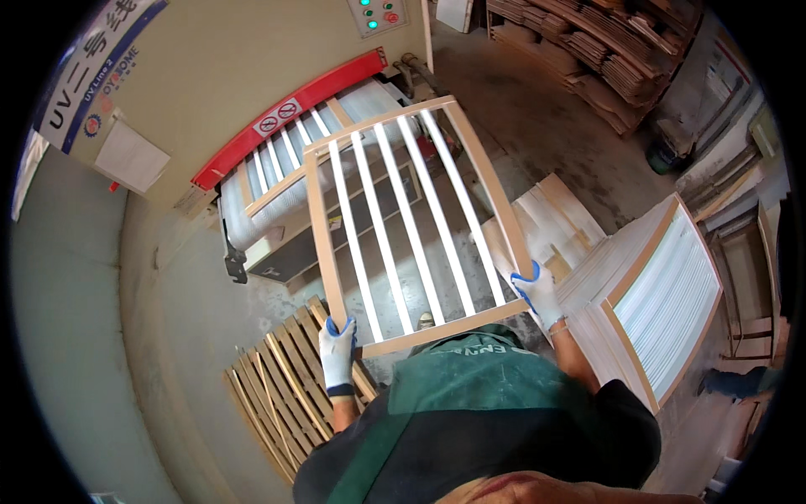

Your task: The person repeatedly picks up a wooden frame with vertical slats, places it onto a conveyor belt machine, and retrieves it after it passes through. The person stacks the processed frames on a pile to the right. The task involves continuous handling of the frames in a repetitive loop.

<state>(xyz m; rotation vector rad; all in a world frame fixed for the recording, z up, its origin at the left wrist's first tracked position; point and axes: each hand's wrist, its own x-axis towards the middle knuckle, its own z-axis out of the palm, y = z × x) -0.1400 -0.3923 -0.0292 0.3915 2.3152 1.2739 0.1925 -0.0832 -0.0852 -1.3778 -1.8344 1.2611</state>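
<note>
Both of my hands wear white gloves with blue edging and hold a slatted frame panel [322, 239] in front of my body. Its rails are wood-coloured and its several slats are white. My left hand [337, 349] is closed around the near left corner. My right hand [540, 294] grips the right rail close to the near right corner. Past the panel, a similar slatted frame [277, 195] lies on the machine's conveyor [256, 225], partly hidden under a red guard [239, 153].
To my right stands a tall stack of similar frames [588, 290], with boards [558, 210] behind it. A slatted wooden pallet [281, 382] lies on the floor at left. Shelves of stacked wooden pieces [588, 55] stand far right. Another person's leg [739, 382] shows at the right edge.
</note>
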